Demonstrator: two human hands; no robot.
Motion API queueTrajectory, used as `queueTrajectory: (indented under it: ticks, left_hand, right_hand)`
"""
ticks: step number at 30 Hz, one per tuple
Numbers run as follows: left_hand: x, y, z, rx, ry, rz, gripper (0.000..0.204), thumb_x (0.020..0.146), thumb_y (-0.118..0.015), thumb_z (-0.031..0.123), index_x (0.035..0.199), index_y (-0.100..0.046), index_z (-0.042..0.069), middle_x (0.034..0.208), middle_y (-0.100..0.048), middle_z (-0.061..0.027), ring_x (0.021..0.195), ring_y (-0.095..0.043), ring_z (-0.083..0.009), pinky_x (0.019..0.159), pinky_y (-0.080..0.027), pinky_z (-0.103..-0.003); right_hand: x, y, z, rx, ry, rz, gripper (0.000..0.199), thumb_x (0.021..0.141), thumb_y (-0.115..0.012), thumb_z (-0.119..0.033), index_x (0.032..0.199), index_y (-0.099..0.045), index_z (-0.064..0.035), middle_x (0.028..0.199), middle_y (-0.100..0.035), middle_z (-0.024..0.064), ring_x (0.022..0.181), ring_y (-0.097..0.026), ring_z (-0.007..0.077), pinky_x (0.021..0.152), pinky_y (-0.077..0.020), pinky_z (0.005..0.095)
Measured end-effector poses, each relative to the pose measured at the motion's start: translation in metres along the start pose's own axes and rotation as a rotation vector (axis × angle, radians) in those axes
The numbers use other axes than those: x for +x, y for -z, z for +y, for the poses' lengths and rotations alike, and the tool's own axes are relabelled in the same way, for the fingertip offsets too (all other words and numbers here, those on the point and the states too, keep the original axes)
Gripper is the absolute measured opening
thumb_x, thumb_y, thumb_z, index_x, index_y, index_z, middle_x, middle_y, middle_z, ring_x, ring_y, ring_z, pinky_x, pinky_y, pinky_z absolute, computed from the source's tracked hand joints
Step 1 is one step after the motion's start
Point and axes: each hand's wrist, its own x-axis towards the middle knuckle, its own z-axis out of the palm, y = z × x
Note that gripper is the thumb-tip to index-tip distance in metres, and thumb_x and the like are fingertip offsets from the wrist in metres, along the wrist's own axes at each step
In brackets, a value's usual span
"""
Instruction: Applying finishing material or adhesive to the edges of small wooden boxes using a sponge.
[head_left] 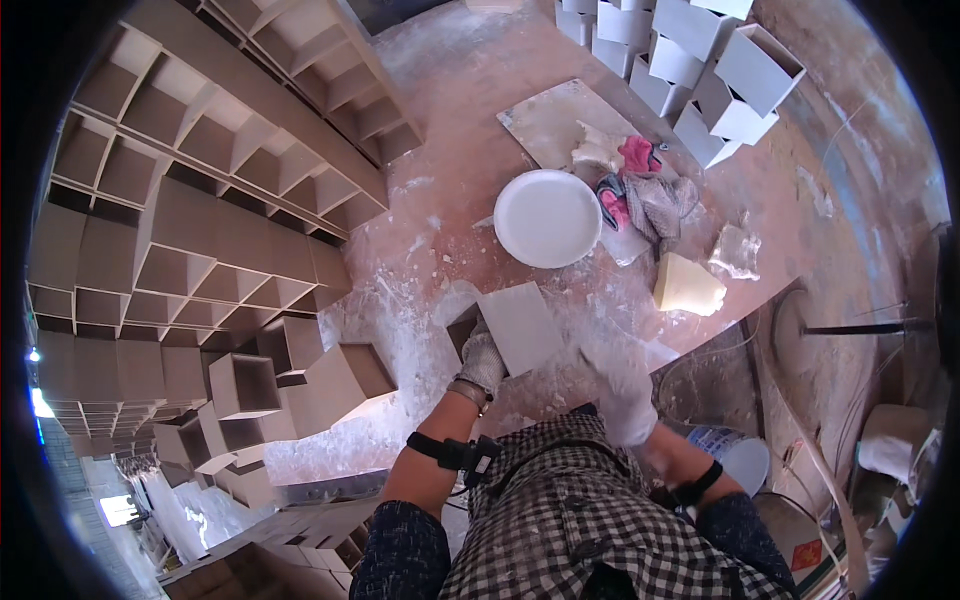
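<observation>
On the worktable in front of me stands a small open box (519, 328), pale on its upper face and brown inside. My left hand (484, 362), in a knitted glove dusted white, reaches into its open side and grips it; the fingertips are hidden inside. Just right of the box is my right hand (626, 400), in a pale glove. Motion smears its fingers, so whether it holds anything is unclear. Beyond the box sits a round white dish (547, 218) with a white surface inside it.
Brown open boxes (190, 235) are stacked high at the left. White boxes (690, 60) stand at the far right. Rags (655, 205), a board (550, 120), a cream foam block (688, 285) and crumpled plastic (736, 250) lie right of the dish. A bucket (735, 455) stands below the table's right edge.
</observation>
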Motion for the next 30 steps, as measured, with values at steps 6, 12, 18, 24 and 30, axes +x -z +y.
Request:
queueTrajectory:
  ticks: [6, 12, 18, 24, 30]
  left_hand:
    - [-0.005, -0.035, 0.060, -0.155, 0.270, -0.006, 0.038, 0.104, -0.031, 0.027, 0.131, -0.048, 0.007, 0.125, -0.057, -0.0091, 0.113, -0.057, -0.0219, 0.096, -0.047, -0.036]
    - [-0.010, -0.012, 0.057, 1.149, -0.107, -0.217, 0.041, 0.101, -0.038, 0.026, 0.136, -0.045, 0.006, 0.132, -0.054, -0.0105, 0.119, -0.053, -0.0242, 0.100, -0.043, -0.036]
    - [-0.014, -0.013, 0.070, 0.981, 0.134, -0.171, 0.044, 0.100, -0.037, 0.026, 0.139, -0.041, 0.006, 0.140, -0.047, -0.0100, 0.127, -0.046, -0.0230, 0.105, -0.037, -0.034]
    - [-0.003, -0.033, 0.076, 1.903, -0.216, -0.397, 0.039, 0.101, -0.033, 0.021, 0.138, -0.042, 0.008, 0.138, -0.049, -0.0102, 0.124, -0.048, -0.0213, 0.103, -0.037, -0.033]
    - [-0.002, -0.016, 0.054, 1.477, -0.177, -0.311, 0.036, 0.101, -0.034, 0.021, 0.133, -0.046, 0.007, 0.133, -0.052, -0.0101, 0.121, -0.050, -0.0224, 0.103, -0.038, -0.033]
  right_hand:
    - [0.097, -0.021, -0.041, -1.001, 0.585, -0.343, 0.009, 0.081, -0.055, -0.008, 0.089, -0.057, -0.0072, 0.092, -0.058, 0.0088, 0.082, -0.057, 0.0271, 0.072, -0.0476, 0.0390]
    - [0.003, -0.016, -0.005, -1.067, 0.667, -0.173, 0.010, 0.080, -0.059, -0.006, 0.090, -0.059, -0.0055, 0.083, -0.057, 0.0060, 0.080, -0.057, 0.0258, 0.067, -0.0469, 0.0347]
    - [0.014, -0.016, -0.068, -1.350, 0.497, -0.354, 0.056, 0.072, -0.067, -0.004, 0.126, -0.051, -0.0096, 0.116, -0.056, 0.0110, 0.115, -0.054, 0.0283, 0.087, -0.0493, 0.0324]
    - [0.120, -0.042, -0.049, -1.160, 0.475, -0.241, 0.020, 0.087, -0.051, -0.008, 0.102, -0.061, -0.0162, 0.094, -0.061, 0.0042, 0.087, -0.060, 0.0237, 0.071, -0.0465, 0.0322]
    - [0.107, -0.075, -0.044, -1.013, 0.397, -0.260, 0.021, 0.090, -0.043, -0.008, 0.098, -0.062, -0.0122, 0.093, -0.061, 0.0065, 0.084, -0.060, 0.0284, 0.073, -0.0483, 0.0373]
